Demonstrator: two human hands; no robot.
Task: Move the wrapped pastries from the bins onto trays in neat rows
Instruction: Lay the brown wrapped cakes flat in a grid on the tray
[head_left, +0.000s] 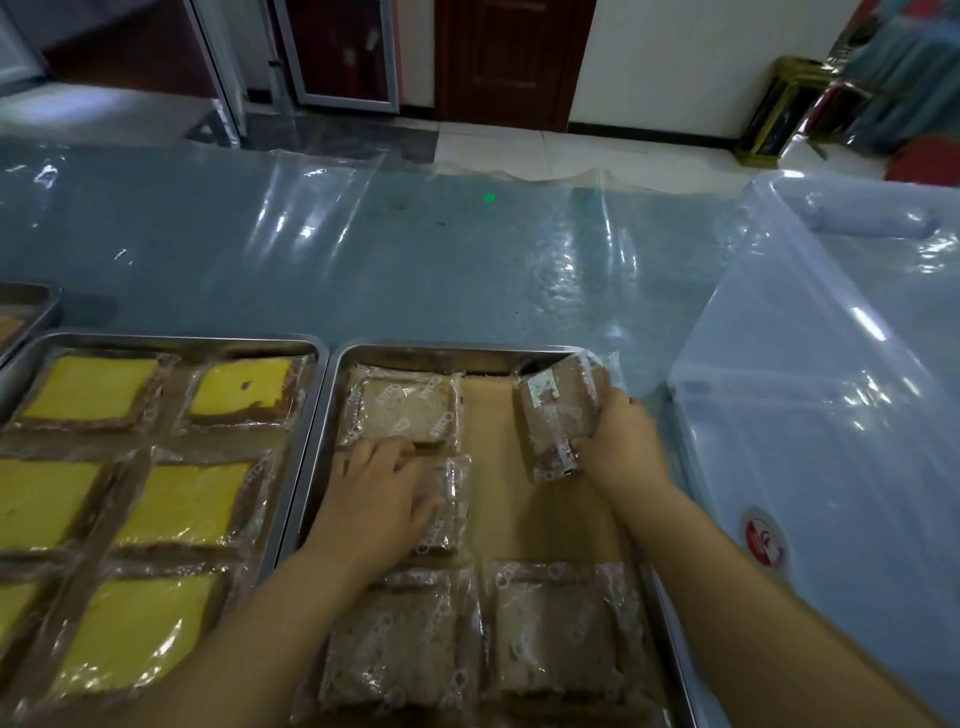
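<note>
Filling the tray (441, 351): right grip (623, 441) clasps a wrapped pastry (553, 415) tilted over the far right corner; left grip (379, 493) lies flat on a middle pastry (449, 499). Next it probably needs lowering level there.

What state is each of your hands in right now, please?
Left hand: open, resting flat on a wrapped brown pastry on the steel tray.
Right hand: gripping a second wrapped pastry, tilted, at the tray's far right corner.

left hand (379, 499) bare; right hand (623, 441) bare; forearms uncovered to frame edge
</note>
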